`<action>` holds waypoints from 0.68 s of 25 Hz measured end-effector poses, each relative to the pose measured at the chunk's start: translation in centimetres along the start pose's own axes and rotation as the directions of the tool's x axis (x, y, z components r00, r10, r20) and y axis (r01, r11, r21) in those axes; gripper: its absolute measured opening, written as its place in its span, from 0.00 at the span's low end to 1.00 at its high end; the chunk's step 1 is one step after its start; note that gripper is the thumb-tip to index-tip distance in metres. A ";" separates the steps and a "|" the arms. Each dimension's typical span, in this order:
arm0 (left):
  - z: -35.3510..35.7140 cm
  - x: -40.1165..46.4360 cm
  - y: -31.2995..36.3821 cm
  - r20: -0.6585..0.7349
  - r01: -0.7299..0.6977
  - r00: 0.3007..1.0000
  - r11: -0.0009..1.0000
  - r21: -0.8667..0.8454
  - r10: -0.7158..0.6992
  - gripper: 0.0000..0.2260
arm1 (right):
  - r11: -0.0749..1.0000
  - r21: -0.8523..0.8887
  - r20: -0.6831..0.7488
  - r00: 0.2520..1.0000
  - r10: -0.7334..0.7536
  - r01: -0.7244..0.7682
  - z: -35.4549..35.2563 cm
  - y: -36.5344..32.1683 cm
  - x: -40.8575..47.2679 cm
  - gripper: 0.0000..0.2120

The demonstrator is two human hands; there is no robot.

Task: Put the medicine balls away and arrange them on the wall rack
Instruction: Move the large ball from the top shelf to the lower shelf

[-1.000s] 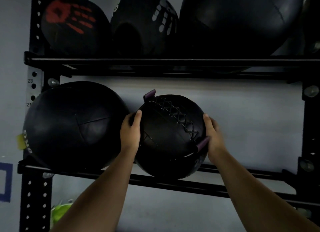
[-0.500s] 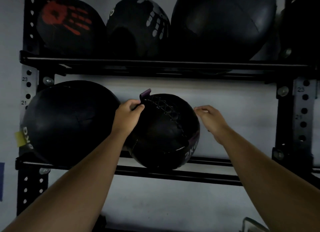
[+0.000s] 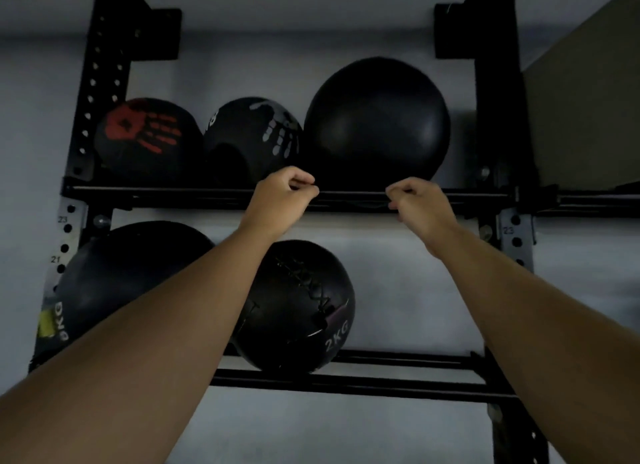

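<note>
The small laced black medicine ball point(image 3: 301, 307) marked 2KG rests on the lower shelf rails point(image 3: 381, 384), against a large black ball point(image 3: 131, 273) to its left. On the upper shelf rail point(image 3: 173, 193) sit a ball with a red handprint point(image 3: 145, 137), a ball with a white handprint point(image 3: 252, 134) and a large plain black ball point(image 3: 377, 124). My left hand point(image 3: 284, 196) and my right hand point(image 3: 419, 207) are raised in front of the upper rail, just below the large plain ball. Both have curled fingers and hold nothing.
Black perforated uprights point(image 3: 93, 99) frame the rack on both sides against a pale wall. A brown box-like surface point(image 3: 588, 99) sits at the upper right. The lower shelf has open room to the right of the 2KG ball.
Both hands have let go of the 2KG ball, which now sits on the lower shelf. They have risen to the upper rail, and the view has tilted upward.
</note>
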State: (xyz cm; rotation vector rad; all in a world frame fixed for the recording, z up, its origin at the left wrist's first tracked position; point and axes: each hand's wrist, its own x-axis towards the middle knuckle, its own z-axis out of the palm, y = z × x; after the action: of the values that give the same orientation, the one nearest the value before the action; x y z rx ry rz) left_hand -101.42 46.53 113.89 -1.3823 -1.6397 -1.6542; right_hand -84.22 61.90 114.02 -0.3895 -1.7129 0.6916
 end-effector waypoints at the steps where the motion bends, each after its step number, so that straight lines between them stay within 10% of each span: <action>1: 0.4 0.2 1.7 -0.013 -0.010 1.000 1.000 -0.008 0.010 0.09 | 1.000 0.015 -0.004 1.000 -0.016 0.016 -1.4 -0.6 0.5 0.06; 17: 5.3 8.0 6.8 -0.234 -0.006 0.972 0.998 0.060 0.020 0.25 | 0.985 -0.034 -0.104 0.979 -0.173 0.170 -8.4 -0.3 11.7 0.15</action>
State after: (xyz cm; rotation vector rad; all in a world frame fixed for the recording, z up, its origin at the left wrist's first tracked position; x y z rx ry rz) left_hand -97.13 52.64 122.98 -1.1192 -1.5270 -1.6760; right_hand -79.08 70.65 124.30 -0.2863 -1.6335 0.5152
